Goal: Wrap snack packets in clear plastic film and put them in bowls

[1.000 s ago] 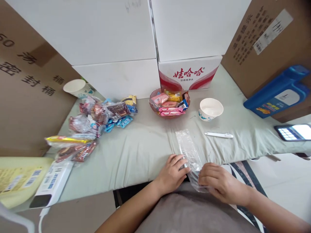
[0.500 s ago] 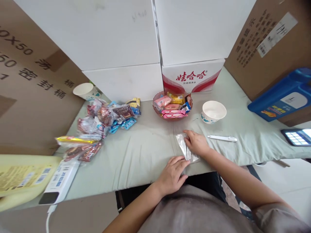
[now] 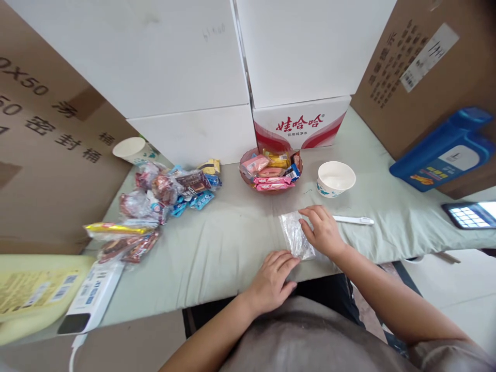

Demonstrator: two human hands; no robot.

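A clear plastic bag (image 3: 294, 235) lies folded flat on the pale green cloth of the table (image 3: 217, 243), near its front edge. My right hand (image 3: 323, 231) rests palm down on the bag's right side, fingers spread. My left hand (image 3: 273, 279) lies flat at the table's front edge, its fingertips touching the bag's near corner. Neither hand grips anything.
A pink bowl of wrapped snacks (image 3: 271, 169) and a white paper bowl (image 3: 335, 178) stand behind the bag, with a white pen (image 3: 353, 220) to its right. A heap of snack packets (image 3: 163, 191) lies at the left. Cardboard and white boxes (image 3: 186, 67) wall the back.
The bag hung over the table's edge in both hands a second ago. It now lies folded on the table, and my right hand has moved up onto it and flattened.
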